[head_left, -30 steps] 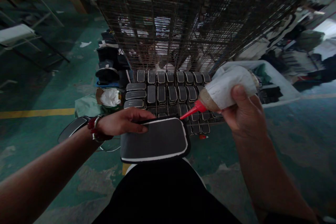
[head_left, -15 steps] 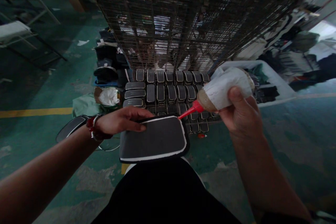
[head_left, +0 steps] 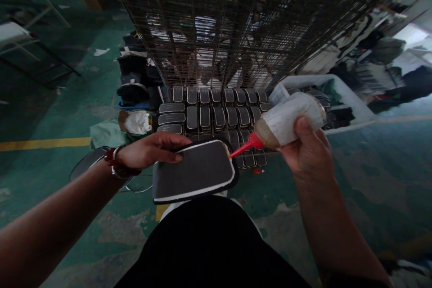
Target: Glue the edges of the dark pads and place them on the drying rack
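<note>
My left hand (head_left: 157, 150) grips a dark grey rounded panel (head_left: 195, 168) by its far left edge, thumb on top and fingers underneath. The panel has a black rim and a white line running just inside it. In my right hand (head_left: 308, 148) is a squeeze bottle (head_left: 286, 119), wrapped in white, lying tilted with its red nozzle (head_left: 246, 145) pointing down to the left. The nozzle's tip meets the white line at the panel's right end. Below the panel are my black-clad legs (head_left: 205, 243).
Several similar panels (head_left: 204, 117) lie in rows on a wire rack (head_left: 209, 65) ahead. A white bin (head_left: 357, 108) with dark pieces stands to the right. Stacked dark pieces (head_left: 133, 72) and a green sack (head_left: 106, 132) are at the left. Another panel (head_left: 89, 162) sits beside my left forearm.
The nozzle tip has moved along the panel's right end, from the far corner toward me. The panel has turned slightly, and the whole view has shifted a little. Both hands keep their hold.
</note>
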### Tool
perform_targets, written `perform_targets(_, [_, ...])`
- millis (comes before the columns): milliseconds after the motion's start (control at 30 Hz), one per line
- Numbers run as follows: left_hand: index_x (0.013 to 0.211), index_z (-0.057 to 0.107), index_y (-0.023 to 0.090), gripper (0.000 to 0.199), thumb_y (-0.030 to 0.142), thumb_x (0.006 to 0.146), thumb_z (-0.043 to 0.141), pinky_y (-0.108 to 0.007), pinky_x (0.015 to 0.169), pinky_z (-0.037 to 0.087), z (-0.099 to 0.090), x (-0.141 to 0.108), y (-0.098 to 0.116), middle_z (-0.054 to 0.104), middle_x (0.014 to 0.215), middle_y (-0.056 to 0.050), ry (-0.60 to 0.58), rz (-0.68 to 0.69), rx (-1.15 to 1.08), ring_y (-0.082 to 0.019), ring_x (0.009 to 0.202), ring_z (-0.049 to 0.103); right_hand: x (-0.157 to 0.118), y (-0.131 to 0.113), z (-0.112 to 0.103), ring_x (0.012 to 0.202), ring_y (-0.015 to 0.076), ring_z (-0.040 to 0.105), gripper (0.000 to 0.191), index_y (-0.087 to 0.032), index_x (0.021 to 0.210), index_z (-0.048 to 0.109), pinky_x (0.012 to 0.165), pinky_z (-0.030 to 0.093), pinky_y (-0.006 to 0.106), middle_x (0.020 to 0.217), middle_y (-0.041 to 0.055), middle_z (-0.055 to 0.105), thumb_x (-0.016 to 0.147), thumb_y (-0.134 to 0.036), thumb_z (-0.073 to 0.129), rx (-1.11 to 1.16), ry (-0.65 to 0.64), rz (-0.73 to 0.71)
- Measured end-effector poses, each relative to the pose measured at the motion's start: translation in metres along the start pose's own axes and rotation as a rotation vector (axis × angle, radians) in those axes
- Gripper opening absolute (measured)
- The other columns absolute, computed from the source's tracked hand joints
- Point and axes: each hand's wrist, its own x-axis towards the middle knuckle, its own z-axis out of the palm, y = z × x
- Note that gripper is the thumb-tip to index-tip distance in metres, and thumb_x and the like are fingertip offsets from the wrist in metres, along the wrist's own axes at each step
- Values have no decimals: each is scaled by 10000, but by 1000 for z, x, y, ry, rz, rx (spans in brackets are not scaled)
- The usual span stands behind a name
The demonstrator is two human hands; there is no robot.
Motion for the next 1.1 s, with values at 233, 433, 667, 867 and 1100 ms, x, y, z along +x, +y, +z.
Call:
perform_targets(233, [1049,842,194,297,149,759,794,-281,685,614,-3,1,-3,817,936,-113,44,31,-44,-231,771,770,-6,2,-5,946,245,725,212,-302,871,733,669,656,349,784,8,697,807,-491,805,-34,7,-2])
perform_targets(433, [1052,835,209,293,163,766,792,-260,686,609,-3,2,-8,819,950,-101,84,55,-85,-211,776,766,-11,5,-5,652,173,665,238,-314,928,750,388,478,239,784,-18,698,797,-503,811,20,32,56])
perform_targets(667, [952,806,182,198,139,760,827,-246,684,619,1,8,-19,814,883,-71,147,125,-262,-175,723,760,-4,18,-4,674,173,671,150,-340,975,729,413,461,243,828,-36,713,884,-458,731,56,91,34])
perform_targets(867, [937,771,175,199,125,757,842,-261,685,630,2,11,-24,810,865,-48,148,120,-329,-176,724,766,4,25,4,765,180,692,167,-302,994,723,453,476,245,914,-19,734,875,-415,755,107,182,-7])
perform_targets(1100, [967,747,166,236,125,756,844,-273,675,632,-1,12,-30,808,871,-53,164,114,-378,-181,715,765,-1,31,8,772,157,693,258,-265,1027,720,549,563,261,922,-14,718,844,-435,787,136,206,20])
